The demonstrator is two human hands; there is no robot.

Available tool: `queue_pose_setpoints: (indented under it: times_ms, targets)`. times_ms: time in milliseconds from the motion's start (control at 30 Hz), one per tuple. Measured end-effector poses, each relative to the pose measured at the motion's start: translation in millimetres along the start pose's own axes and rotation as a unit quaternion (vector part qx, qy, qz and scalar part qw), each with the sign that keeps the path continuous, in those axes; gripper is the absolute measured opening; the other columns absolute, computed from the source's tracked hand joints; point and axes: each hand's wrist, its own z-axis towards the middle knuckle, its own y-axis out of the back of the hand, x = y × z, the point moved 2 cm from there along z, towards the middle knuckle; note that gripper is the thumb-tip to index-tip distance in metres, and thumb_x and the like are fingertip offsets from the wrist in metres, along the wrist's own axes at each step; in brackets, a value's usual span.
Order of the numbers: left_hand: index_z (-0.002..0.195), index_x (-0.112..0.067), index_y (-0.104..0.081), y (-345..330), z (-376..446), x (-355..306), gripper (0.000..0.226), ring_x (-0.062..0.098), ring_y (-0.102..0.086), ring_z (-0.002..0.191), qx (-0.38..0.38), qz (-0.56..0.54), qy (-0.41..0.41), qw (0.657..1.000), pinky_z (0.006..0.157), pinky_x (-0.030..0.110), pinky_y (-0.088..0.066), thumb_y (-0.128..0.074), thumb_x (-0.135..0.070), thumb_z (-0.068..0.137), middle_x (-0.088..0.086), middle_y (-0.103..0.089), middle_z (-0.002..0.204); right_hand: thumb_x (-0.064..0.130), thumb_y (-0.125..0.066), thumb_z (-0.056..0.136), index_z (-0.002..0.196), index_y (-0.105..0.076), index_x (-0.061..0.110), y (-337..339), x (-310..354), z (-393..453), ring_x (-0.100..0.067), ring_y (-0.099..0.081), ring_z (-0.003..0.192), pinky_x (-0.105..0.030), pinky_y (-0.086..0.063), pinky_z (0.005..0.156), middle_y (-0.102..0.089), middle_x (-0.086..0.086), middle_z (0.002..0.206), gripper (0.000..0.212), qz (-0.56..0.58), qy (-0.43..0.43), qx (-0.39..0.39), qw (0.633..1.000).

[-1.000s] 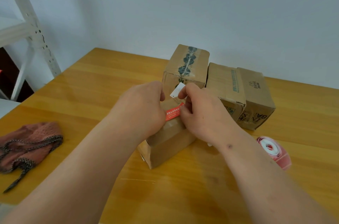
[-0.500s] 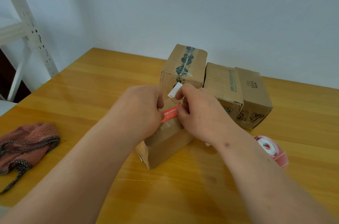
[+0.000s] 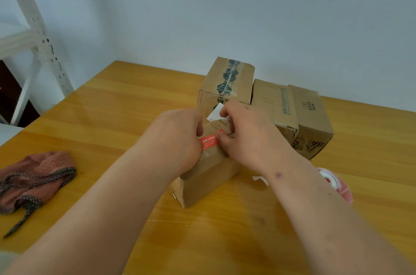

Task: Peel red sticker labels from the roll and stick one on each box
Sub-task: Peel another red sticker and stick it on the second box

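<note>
Under my fingers a red rectangular sticker label (image 3: 209, 142) lies flat atop the nearest brown cardboard box (image 3: 208, 181); the red-and-white label roll (image 3: 335, 184) rests right.

Taped box (image 3: 227, 82) blocking me just behind the near box (image 3: 208, 176), sticker roll (image 3: 335, 184) sitting right of it, bare table (image 3: 126, 117) opening leftward

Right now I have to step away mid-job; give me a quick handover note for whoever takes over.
Left hand and right hand: both press the red sticker onto the near box; the right also pinches a white backing scrap.
Sticker roll: on the table, far right.
Done: near box almost labelled.
Left: smooth it down, then label the taped box and the two boxes right of it; no red stickers visible there.
</note>
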Motion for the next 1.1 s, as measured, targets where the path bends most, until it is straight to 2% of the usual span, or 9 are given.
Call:
queue_pose_setpoints:
  times_ms: [133,233,400,467,567,767,967,1067,1100]
  targets:
    - [0.082,-0.035,-0.054,0,-1,1,0.016,0.014,-0.057,0.089,0.002,-0.004,-0.001,1.0,0.068,0.024,-0.044,-0.065,-0.024,0.086,-0.007,-0.063,0.094,0.031,-0.064,0.085,0.108,-0.053,0.024,0,-4,-1,-0.013,-0.052,0.084,-0.026,-0.043,0.071,-0.052,0.01,0.087,0.027,0.015,-0.028,0.004,0.999]
    - [0.078,-0.031,-0.058,2,-2,3,0.014,0.011,-0.058,0.08,0.011,-0.033,-0.003,0.999,0.06,0.023,-0.046,-0.066,-0.021,0.084,-0.007,-0.063,0.087,0.03,-0.064,0.085,0.104,-0.053,0.025,-2,-4,-2,-0.012,-0.05,0.083,-0.023,-0.039,0.07,-0.05,0.009,0.09,0.022,0.016,-0.037,-0.004,0.999]
    - [0.09,-0.024,-0.061,9,3,12,0.011,0.013,-0.06,0.078,0.007,-0.136,0.017,0.991,0.058,0.025,-0.049,-0.063,-0.014,0.085,-0.004,-0.061,0.087,0.027,-0.061,0.087,0.103,-0.053,0.024,-2,-3,-3,-0.011,-0.048,0.083,-0.022,-0.038,0.07,-0.049,0.008,0.092,0.018,0.014,-0.039,0.001,0.999]
    - [0.101,-0.024,-0.057,9,3,13,0.016,0.013,-0.061,0.08,0.005,-0.169,0.022,0.985,0.06,0.027,-0.05,-0.062,-0.016,0.088,-0.003,-0.064,0.09,0.027,-0.06,0.088,0.103,-0.053,0.023,-2,-2,-4,-0.011,-0.048,0.083,-0.022,-0.038,0.071,-0.048,0.007,0.093,0.017,0.018,-0.037,0.005,0.999]
    - [0.113,-0.028,-0.05,5,3,11,0.025,0.015,-0.061,0.083,-0.002,-0.152,0.013,0.988,0.072,0.037,-0.054,-0.057,-0.017,0.091,-0.003,-0.064,0.091,0.027,-0.06,0.088,0.102,-0.053,0.023,-2,-2,-6,-0.011,-0.047,0.084,-0.021,-0.036,0.07,-0.047,0.008,0.092,0.016,0.025,-0.037,0.005,0.999]
    - [0.11,-0.027,-0.044,5,5,9,0.022,0.016,-0.06,0.082,-0.02,-0.143,0.004,0.989,0.075,0.042,-0.055,-0.055,-0.018,0.093,-0.002,-0.062,0.089,0.028,-0.059,0.089,0.103,-0.054,0.022,-6,-4,-7,-0.013,-0.048,0.088,-0.022,-0.038,0.07,-0.049,0.006,0.096,0.016,0.021,-0.037,0.003,0.999]
    - [0.107,-0.026,-0.052,4,8,14,0.025,0.015,-0.062,0.085,-0.023,-0.161,0.028,0.986,0.074,0.039,-0.056,-0.062,-0.014,0.087,-0.003,-0.066,0.091,0.029,-0.058,0.09,0.103,-0.055,0.023,-6,-4,-8,-0.013,-0.048,0.09,-0.024,-0.043,0.075,-0.049,0.005,0.097,0.015,0.028,-0.04,0.001,0.999]
    - [0.108,-0.025,-0.051,3,9,13,0.028,0.013,-0.056,0.091,-0.033,-0.118,0.03,0.992,0.066,0.023,-0.047,-0.064,-0.015,0.086,-0.007,-0.061,0.104,0.029,-0.058,0.09,0.102,-0.056,0.023,-6,-4,-7,-0.015,-0.05,0.091,-0.028,-0.046,0.078,-0.05,0.004,0.098,0.014,0.029,-0.039,0.0,0.999]
    - [0.109,-0.025,-0.051,2,9,12,0.028,0.014,-0.055,0.093,-0.038,-0.102,0.031,0.994,0.064,0.023,-0.044,-0.063,-0.016,0.086,-0.006,-0.059,0.107,0.029,-0.058,0.09,0.102,-0.056,0.023,-6,-4,-7,-0.015,-0.05,0.091,-0.029,-0.047,0.079,-0.05,0.004,0.098,0.014,0.03,-0.041,0.001,0.999]
